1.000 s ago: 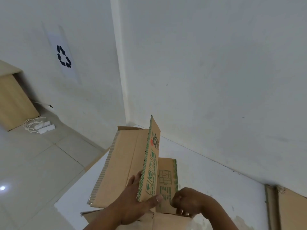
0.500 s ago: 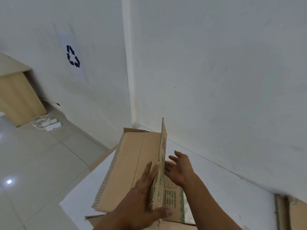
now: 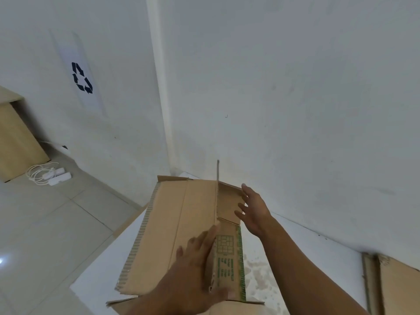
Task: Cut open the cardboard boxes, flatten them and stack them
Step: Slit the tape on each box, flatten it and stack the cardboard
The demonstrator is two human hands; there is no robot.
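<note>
— White walls (image 3: 295,87) meet behind the table (image 3: 95,269). Where is the box?
— The cardboard box (image 3: 168,235) lies on it, long axis running away. The left hand (image 3: 193,271) pinches the upright flap (image 3: 217,192), fingers on its left face, thumb on its right.
— And the right hand (image 3: 254,212)?
— Fingers spread, holding nothing, just right of the flap. I judge it the better placed to push the flap flat.

Head view, forward-down, close over hands (image 3: 254,214)

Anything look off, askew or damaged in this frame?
The half-flattened box: one panel stands upright on edge, pinched by the left hand, while the rest lies flat. The right hand hovers open beside it. The white surface shows a blotchy scuffed patch next to the box.
</note>
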